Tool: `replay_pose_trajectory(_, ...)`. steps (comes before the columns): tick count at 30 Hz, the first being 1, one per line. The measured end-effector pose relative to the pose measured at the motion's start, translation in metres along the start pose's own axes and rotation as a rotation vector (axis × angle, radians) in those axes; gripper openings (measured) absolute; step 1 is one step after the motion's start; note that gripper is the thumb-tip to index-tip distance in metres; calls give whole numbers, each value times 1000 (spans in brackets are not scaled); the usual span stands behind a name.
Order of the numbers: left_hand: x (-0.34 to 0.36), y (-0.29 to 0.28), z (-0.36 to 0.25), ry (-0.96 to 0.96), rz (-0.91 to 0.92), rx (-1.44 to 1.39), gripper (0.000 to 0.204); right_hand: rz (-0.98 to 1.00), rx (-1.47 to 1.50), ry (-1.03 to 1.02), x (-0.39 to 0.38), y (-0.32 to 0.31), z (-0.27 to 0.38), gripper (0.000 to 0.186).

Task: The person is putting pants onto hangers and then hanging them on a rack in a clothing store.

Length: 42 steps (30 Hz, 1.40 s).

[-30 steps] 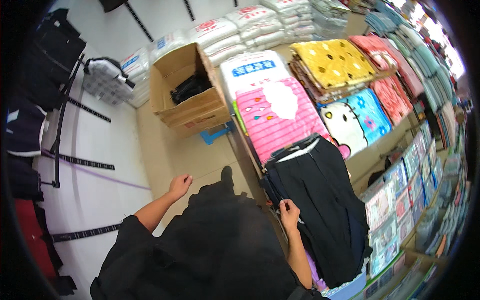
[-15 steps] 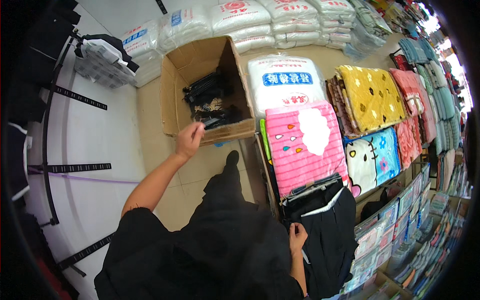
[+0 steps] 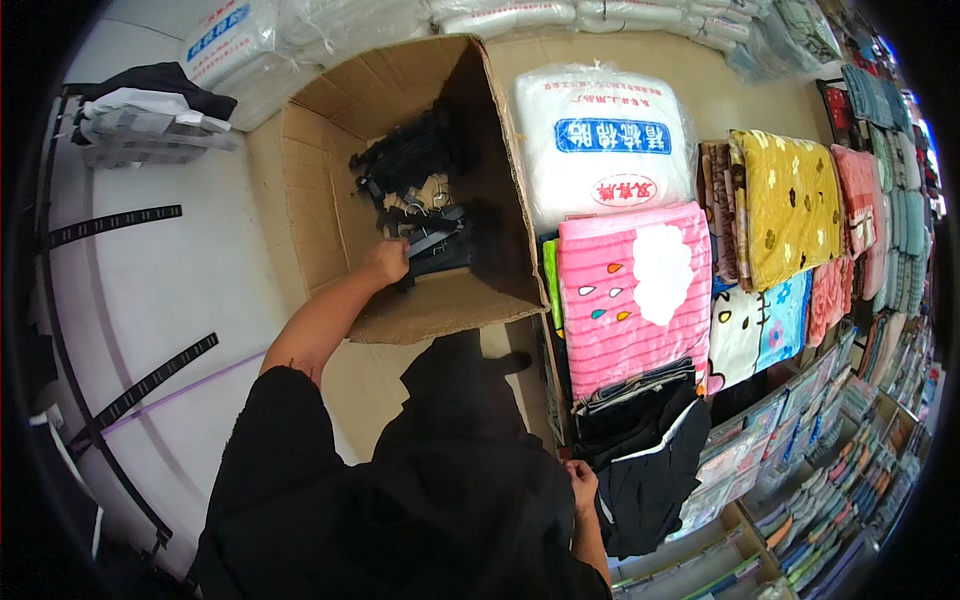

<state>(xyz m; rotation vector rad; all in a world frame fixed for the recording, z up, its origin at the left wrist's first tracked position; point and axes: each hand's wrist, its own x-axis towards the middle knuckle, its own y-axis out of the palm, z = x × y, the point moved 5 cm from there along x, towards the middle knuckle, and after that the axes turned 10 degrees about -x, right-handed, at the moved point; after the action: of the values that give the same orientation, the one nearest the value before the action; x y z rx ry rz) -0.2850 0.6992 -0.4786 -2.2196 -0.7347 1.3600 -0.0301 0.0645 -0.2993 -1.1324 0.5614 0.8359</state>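
Left hand (image 3: pixel 386 262) inside cardboard box (image 3: pixel 310 190), fingers closed on black clip hangers (image 3: pixel 432 245) piled at box bottom. Right hand (image 3: pixel 581 482) grips dark garment (image 3: pixel 640 470) lying below pink striped blanket (image 3: pixel 625 290).

The cardboard box (image 3: pixel 330 200) stands open at the top in the upper centre of the frame; its upright flaps wall the right and lower sides. Black clip hangers (image 3: pixel 420 190) crowd its upper right, leaving bare floor inside at lower left. Stacked blankets (image 3: pixel 630 290) block the right; pale floor (image 3: pixel 170 280) lies open left.
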Motion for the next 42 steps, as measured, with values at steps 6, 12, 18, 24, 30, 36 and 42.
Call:
replay_pose_trajectory(6, 66, 33, -37, 259, -123, 122, 63, 147, 86, 166, 12, 12, 6, 22)
replay_pose_trajectory(12, 125, 81, -21, 173, 82, 208, 86, 144, 99, 171, 43, 7, 53, 22)
replay_pose_trajectory(18, 132, 90, -24, 207, 110, 364, 65, 138, 164, 163, 52, 2, 85, 22)
replay_pose_trajectory(24, 111, 89, -52, 347, 146, 427, 55, 136, 122, 157, 47, 8, 71, 24)
replay_pose_trajectory(30, 71, 78, -78, 378, 180, 392, 50, 127, 120, 151, 46, 5, 60, 21)
replay_pose_trajectory(36, 12, 33, -120, 431, -38, 311, 48, 80, 200, 43, 63, 6, 8, 21)
replay_pose_trajectory(42, -80, -38, -158, 595, -464, 116, 46, 101, 235, 11, 55, -16, 8, 17)
